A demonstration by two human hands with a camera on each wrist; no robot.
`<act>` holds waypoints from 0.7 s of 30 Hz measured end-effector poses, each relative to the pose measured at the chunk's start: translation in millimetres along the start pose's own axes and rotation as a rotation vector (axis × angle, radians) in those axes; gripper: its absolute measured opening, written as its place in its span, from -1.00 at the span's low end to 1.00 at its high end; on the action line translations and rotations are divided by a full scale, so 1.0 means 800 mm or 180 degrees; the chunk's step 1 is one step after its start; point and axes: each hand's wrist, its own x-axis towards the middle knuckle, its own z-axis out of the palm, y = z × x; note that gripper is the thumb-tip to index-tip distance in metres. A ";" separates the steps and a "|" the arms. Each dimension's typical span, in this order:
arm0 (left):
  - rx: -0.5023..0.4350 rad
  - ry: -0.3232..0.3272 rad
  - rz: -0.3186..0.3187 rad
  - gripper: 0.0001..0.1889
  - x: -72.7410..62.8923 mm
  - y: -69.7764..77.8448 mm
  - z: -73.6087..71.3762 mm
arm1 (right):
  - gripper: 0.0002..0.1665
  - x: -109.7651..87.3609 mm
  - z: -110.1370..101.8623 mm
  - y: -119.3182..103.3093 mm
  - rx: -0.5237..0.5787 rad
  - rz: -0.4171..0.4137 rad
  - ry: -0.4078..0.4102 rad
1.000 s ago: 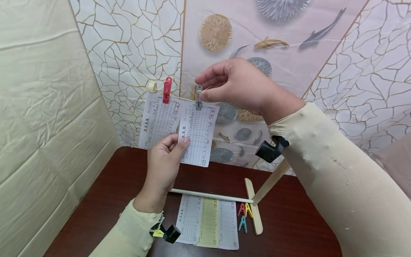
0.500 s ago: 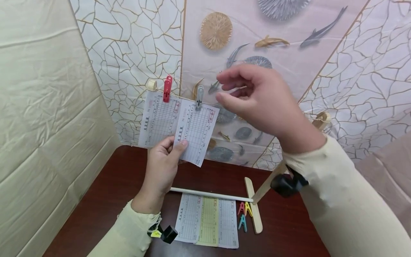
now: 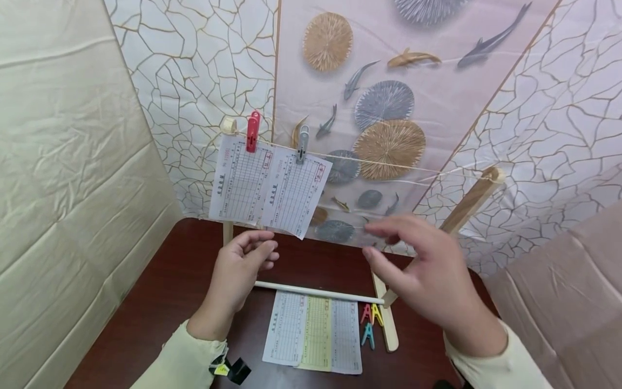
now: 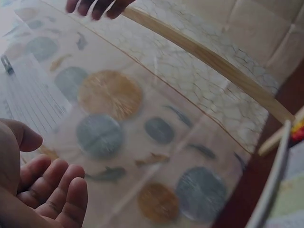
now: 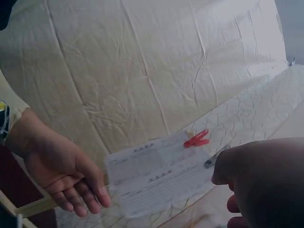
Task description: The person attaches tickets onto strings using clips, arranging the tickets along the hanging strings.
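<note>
Two white printed slips hang from a thin string (image 3: 374, 161). A red clothespin (image 3: 252, 132) clips the left slip (image 3: 237, 186), and a grey clothespin (image 3: 302, 145) clips the right slip (image 3: 293, 195), whose edge overlaps the first. Just under the slips is my left hand (image 3: 238, 270), its fingers loosely curled around nothing. My right hand (image 3: 430, 273) hovers lower right, in front of the frame's right post, thumb and fingers apart and holding nothing. In the right wrist view both clothespins show at the slips' upper edge, beyond the dark right hand (image 5: 263, 183).
Below the white rod (image 3: 320, 293) lie a white slip (image 3: 283, 329), a yellow slip (image 3: 317, 335) and another white slip (image 3: 346, 340). Red (image 3: 366, 312), yellow (image 3: 377, 314) and blue clothespins (image 3: 367, 336) lie beside the wooden foot (image 3: 390, 330). A wooden post (image 3: 468, 205) slants up at right.
My right hand has let go of the grey clothespin and moved down and right. My left hand has released the right slip and dropped slightly; the slip now hangs by its clip.
</note>
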 end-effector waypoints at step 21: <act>0.2326 -0.0420 0.0016 -0.73 -0.034 -0.136 -0.029 | -0.58 -0.220 0.088 0.073 -0.0201 0.1652 -0.0072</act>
